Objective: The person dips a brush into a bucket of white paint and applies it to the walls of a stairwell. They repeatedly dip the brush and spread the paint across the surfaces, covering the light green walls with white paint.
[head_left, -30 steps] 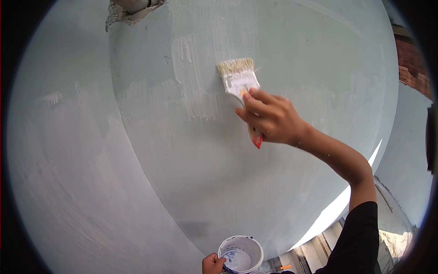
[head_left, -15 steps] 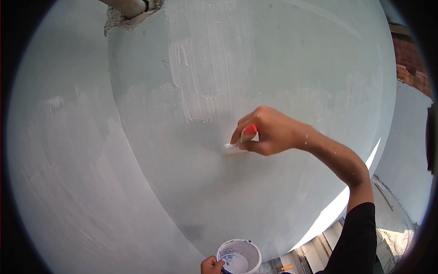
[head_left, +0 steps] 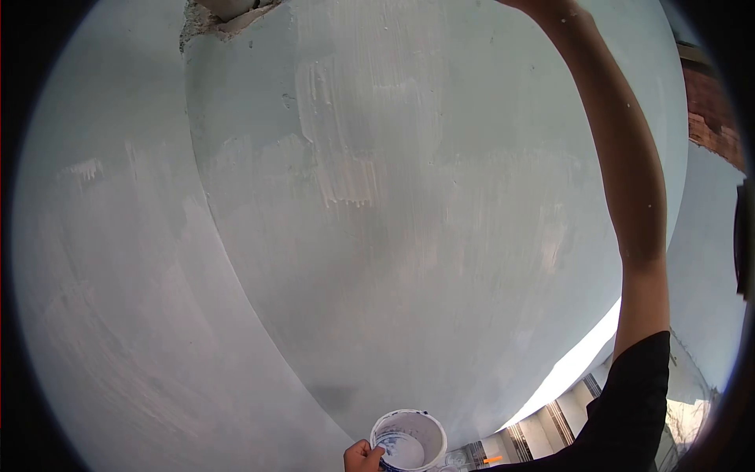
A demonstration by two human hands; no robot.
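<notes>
Pale green plastered wall (head_left: 472, 275) rose above the left hand (head_left: 362, 456), streaked with white brush strokes (head_left: 338, 173). Broken plaster (head_left: 197, 27) around a pipe (head_left: 232, 8) showed high to its left. Right of that hand, daylight struck tiled floor (head_left: 543, 429); bare brick (head_left: 712, 118) stood far right.

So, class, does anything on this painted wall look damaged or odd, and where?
Yes: at top left the pale green wall is broken open in a ragged hole around a grey pipe, edges crumbled. Whiter brush streaks below look patchy.
</notes>
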